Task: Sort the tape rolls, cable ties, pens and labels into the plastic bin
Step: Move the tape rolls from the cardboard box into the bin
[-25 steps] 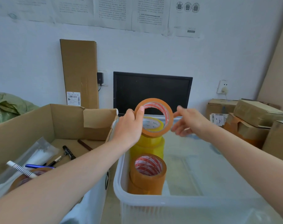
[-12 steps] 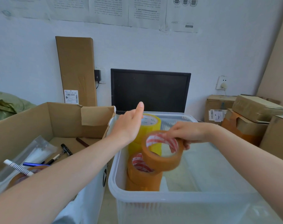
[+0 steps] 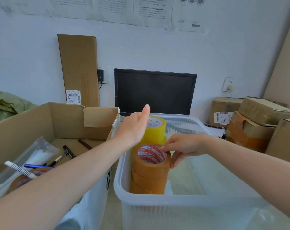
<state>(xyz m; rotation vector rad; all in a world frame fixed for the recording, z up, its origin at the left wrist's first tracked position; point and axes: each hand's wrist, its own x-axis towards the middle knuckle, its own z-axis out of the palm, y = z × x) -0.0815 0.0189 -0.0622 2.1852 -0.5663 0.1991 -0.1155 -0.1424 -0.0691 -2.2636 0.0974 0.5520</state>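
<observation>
A clear plastic bin (image 3: 157,199) stands in front of me. In its left part a brown tape roll (image 3: 151,166) with a red and white core tops a stack of brown rolls. My right hand (image 3: 182,147) grips that top roll, thumb on its outer side and fingers at the inner rim. Behind the stack rise yellow tape rolls (image 3: 155,130). My left hand (image 3: 134,128) hovers flat above the bin's left edge, fingers apart, holding nothing. The cardboard box (image 3: 41,120) on the left holds pens (image 3: 39,166), a bag of white cable ties (image 3: 33,155) and another brown roll (image 3: 23,180).
A black monitor (image 3: 155,92) stands against the wall behind the bin. A tall flat carton (image 3: 78,68) leans on the wall at the left. Taped cardboard parcels (image 3: 257,123) are piled at the right. A green bag (image 3: 5,103) lies at the far left.
The brown roll passed from my left hand to my right, which lowered it onto the stack of brown rolls in the bin. My left hand let go and stayed above the bin's edge.
</observation>
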